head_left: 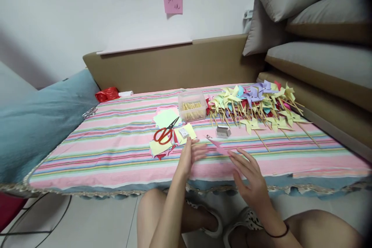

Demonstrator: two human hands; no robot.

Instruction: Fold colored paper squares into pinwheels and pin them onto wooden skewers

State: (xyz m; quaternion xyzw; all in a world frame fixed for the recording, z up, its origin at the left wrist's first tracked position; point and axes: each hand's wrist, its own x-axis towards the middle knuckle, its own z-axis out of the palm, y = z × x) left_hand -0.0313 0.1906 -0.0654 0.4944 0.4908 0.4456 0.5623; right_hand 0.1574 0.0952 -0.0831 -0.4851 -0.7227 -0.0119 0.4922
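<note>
Striped pink cloth (95, 147) covers the seat of a brown sofa (151, 71), with a blue cushion (46, 112) at the left edge and grey cushions (319, 60) piled at upper right. At lower centre, the left hand (188, 157) is spread with its fingers apart, near a small white box (183, 132) on yellow paper. To its right, the right hand (252, 175) has its fingers extended and its thumb away from them; a pink paper piece (220, 148) lies at its fingertips, just right of the frame's centre, though blur hides whether they touch. Red-handled scissors (167, 128) rest on the paper sheets (161, 115) left of centre. Behind the hands stand a clear tub (186, 99) of wooden sticks (192, 109) and a little grey box (223, 131). Many-coloured paper pinwheels (252, 93) on sticks heap up at right.
</note>
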